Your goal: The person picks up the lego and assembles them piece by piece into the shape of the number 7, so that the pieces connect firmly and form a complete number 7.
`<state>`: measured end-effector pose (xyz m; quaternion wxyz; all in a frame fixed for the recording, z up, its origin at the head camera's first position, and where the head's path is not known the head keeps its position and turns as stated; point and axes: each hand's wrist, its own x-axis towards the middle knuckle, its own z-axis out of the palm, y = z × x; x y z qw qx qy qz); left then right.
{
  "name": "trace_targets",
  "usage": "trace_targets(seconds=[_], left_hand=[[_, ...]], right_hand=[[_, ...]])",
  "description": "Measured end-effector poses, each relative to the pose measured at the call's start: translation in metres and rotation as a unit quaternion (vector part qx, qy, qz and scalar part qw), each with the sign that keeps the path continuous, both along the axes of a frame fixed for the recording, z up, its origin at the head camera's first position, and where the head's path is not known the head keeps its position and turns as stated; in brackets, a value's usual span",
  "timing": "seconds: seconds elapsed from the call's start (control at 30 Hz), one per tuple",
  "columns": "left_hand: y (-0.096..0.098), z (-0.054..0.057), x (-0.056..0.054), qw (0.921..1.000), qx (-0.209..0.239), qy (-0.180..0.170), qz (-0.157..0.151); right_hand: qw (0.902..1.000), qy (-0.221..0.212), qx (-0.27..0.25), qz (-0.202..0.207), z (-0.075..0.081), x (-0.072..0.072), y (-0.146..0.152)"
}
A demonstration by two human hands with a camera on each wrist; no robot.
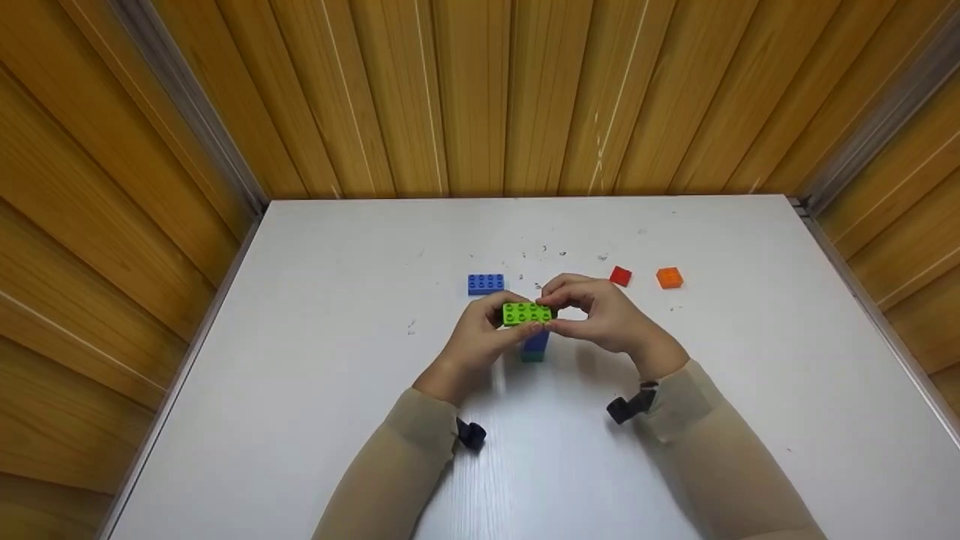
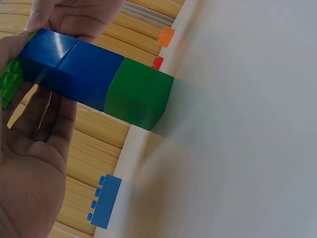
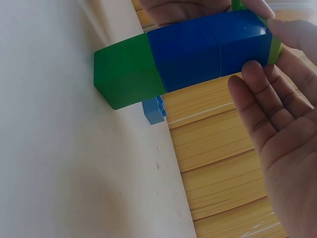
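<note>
A lime-green building brick [image 1: 527,313] with studs up caps an upright tower of two blue blocks [image 2: 91,72] and a green block [image 2: 140,94] at the bottom. With thumb and fingers, my left hand [image 1: 474,336] grips the lime brick's left and near side. At its right end, the thumb and index finger of my right hand [image 1: 611,313] pinch the same brick. Both hands partly cover the tower in the head view. The green block is at the white tabletop; I cannot tell whether it touches.
Beyond the left hand lies a blue studded brick [image 1: 486,283]. A small red brick [image 1: 620,276] and an orange brick [image 1: 670,277] lie beyond the right hand. Wood-patterned panels [image 1: 480,97] border the white table [image 1: 337,360] at the back and sides.
</note>
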<state>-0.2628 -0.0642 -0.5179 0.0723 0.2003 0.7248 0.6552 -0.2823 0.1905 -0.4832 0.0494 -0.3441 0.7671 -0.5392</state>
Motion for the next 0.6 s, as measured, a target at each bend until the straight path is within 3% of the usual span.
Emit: trace_targets(seconds=[0.13, 0.37, 0.6], left_hand=[[0.0, 0.001, 0.0, 1.0, -0.001, -0.002, 0.006], [0.002, 0.002, 0.0, 0.9998, -0.015, -0.016, -0.001], [0.001, 0.007, 0.004, 0.9982, -0.058, -0.002, -0.016]], right_hand=[[0.9998, -0.014, -0.009, -0.007, -0.003, -0.001, -0.002], [0.9971, -0.049, 0.001, -0.057, -0.019, 0.008, -0.005], [0.9968, -0.031, 0.025, -0.07, -0.022, 0.017, 0.001]])
